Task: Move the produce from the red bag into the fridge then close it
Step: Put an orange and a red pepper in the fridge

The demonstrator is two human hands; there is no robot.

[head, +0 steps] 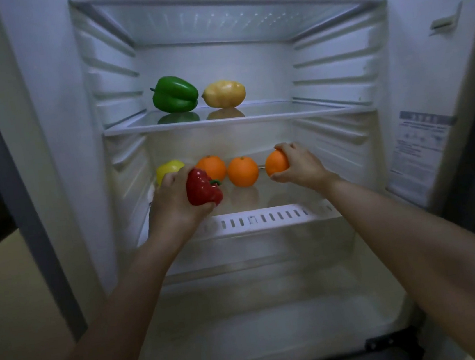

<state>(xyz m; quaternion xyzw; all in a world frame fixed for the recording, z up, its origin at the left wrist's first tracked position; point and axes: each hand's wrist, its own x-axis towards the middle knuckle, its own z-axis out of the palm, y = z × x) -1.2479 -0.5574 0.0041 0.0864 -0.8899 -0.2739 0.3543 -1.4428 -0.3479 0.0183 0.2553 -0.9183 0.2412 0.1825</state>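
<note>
We're inside the open fridge (342,110) now: our left hand (172,202) grips the red pepper (202,190) over the lower shelf, our right hand (298,163) curls round an orange (276,162) beside two more.

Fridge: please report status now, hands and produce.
Left hand grips red pepper, right hand grips orange, both at lower shelf. Fridge door open. Two oranges sit between hands; no obstruction.

Open fridge (416,69): a glossy red pepper (202,187) sits in the left grip, an orange (276,162) in the right grip; two oranges (243,171) rest between them.
</note>
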